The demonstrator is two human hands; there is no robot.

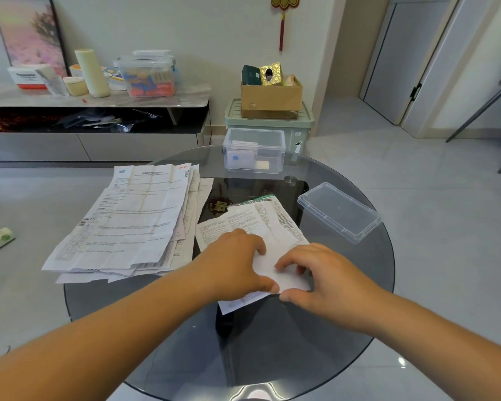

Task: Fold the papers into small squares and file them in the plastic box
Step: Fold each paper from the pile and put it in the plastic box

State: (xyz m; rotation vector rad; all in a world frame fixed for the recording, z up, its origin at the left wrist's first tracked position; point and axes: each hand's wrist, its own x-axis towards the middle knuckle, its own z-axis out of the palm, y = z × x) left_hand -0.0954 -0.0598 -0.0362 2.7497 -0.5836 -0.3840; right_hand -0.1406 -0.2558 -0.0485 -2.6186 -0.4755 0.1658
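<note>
Step in hand: folding one printed sheet [275, 224] on the smoked-glass tabletop [272, 357]; a blank flap is turned over its near part, so it looks partway folded, not yet a small square
Left hand [237, 261]: grip clamped on the near flap, thumb at the edge, fingers curled on top
Right hand [327, 280]: grip pinching the same flap, its thumb just beside the left thumb
Next move: probably press the crease flat, then fold again; thin paper calls for matched edges and firm pressure along the fold
Stack of papers [133, 215]: just left of the sheet; thin, creased, loosely fanned, unfolded
Plastic box [272, 140]: clear, rectangular, open, at the tabletop's far edge; some folded pieces inside
Lid [339, 211]: clear, shallow, lying right of the sheet, apart from the box
</note>
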